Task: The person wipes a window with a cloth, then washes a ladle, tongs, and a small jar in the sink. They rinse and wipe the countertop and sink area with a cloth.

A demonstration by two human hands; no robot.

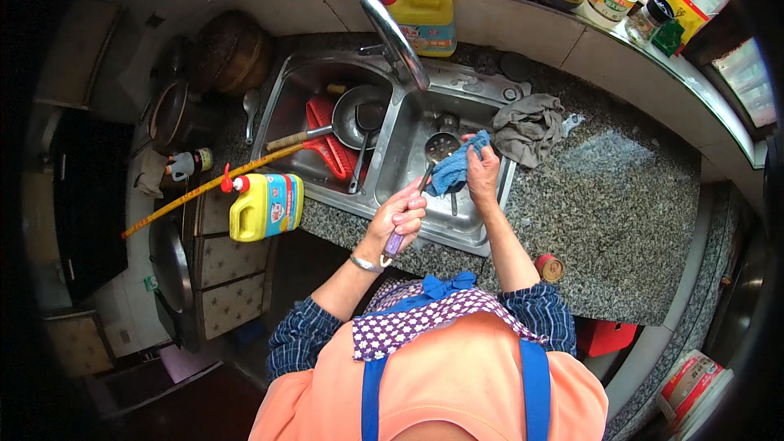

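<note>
My left hand [401, 217] grips the purple handle of a skimmer [441, 146], a round metal spoon with holes. Its perforated head is over the right basin [416, 122] of the steel double sink. A blue cloth [456, 165] is bunched in my right hand [484, 171], against the skimmer's shaft just below the head. Another thin handle [454, 203] shows in the basin beneath the cloth; what it belongs to is hidden. The left basin [291, 98] holds a wok [352, 104] with a wooden handle, a ladle [362, 165] and a red plastic brush-like tool [334, 156] on a yellow pole.
A chrome faucet [398, 40] arches over the sink divider. A grey rag [530, 128] lies at the right rim. Yellow detergent bottles stand behind [429, 18] and left-front [269, 205]. The yellow pole [208, 188] juts past the counter's left edge. A red can [549, 268] sits near the front edge.
</note>
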